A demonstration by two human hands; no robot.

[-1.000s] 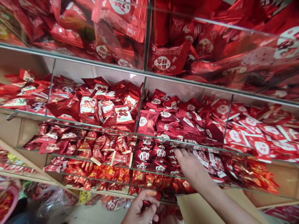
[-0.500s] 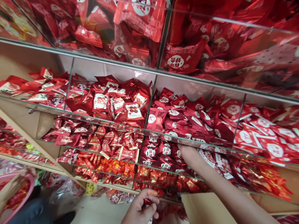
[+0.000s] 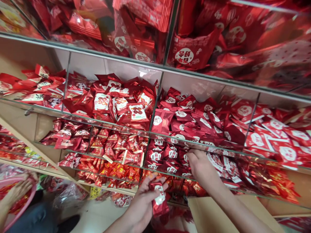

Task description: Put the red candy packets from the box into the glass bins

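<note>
My left hand (image 3: 143,202) is closed around a small dark red snack packet (image 3: 159,197) with a white label, held low in front of the shelves. My right hand (image 3: 202,168) reaches into a shelf bay with its fingers bent in against a neat row of dark red packets (image 3: 172,154) with white labels. Its fingertips are partly hidden, so what they pinch cannot be made out. Just above that hand runs the clear shelf front, with loose maroon packets (image 3: 162,120) piled behind it.
An open cardboard box (image 3: 209,213) stands below my right forearm. Glass dividers and shelf edges separate bays of red packets (image 3: 136,111). At the lower left, another person's hand (image 3: 20,191) reaches into a pink basket (image 3: 31,197). Clear plastic bags (image 3: 70,191) lie on the floor.
My left hand has risen slightly and turned, bringing the packet in it into plain view. My right hand has come down from behind the shelf edge to the row of packets.
</note>
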